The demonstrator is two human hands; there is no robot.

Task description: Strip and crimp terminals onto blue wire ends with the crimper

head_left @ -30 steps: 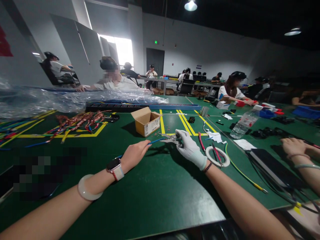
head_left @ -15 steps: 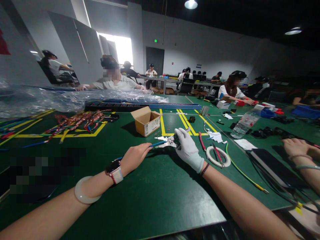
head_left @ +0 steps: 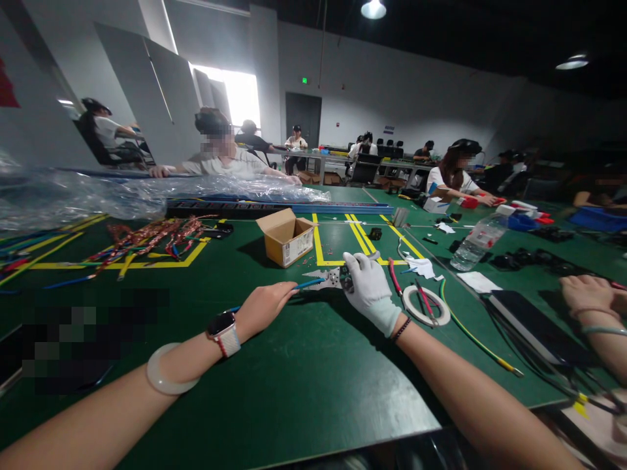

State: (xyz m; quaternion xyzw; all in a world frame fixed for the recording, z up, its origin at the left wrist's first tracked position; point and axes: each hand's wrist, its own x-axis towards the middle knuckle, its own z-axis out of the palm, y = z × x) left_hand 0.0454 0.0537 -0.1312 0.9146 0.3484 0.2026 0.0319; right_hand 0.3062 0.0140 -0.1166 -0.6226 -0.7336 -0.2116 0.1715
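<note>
Bare and closed, my left hand (head_left: 267,305) pinches a blue wire (head_left: 308,283), whose end reaches to the right. That end lies at the jaws of wire strippers (head_left: 332,279). Around the strippers' handles is my right hand (head_left: 366,287), in a white glove. Whether the jaws are fully closed on the wire is too small to tell. Just behind the tool stands an open cardboard box (head_left: 289,243). To the right of my gloved hand lie a roll of white tape (head_left: 445,316), a red cable piece (head_left: 394,277) and a yellow-green cable (head_left: 473,336).
Stripped copper wires (head_left: 157,235) lie in a heap at the left. Plastic film (head_left: 235,186) and long rails cross the table's back. A water bottle (head_left: 477,245) and a black box-like device (head_left: 531,323) stand right. A co-worker's hand (head_left: 588,294) rests at the right edge.
My hands, the wire and the strippers hold nearly the same place. Across the table, a co-worker's arm has shifted slightly to the right.
</note>
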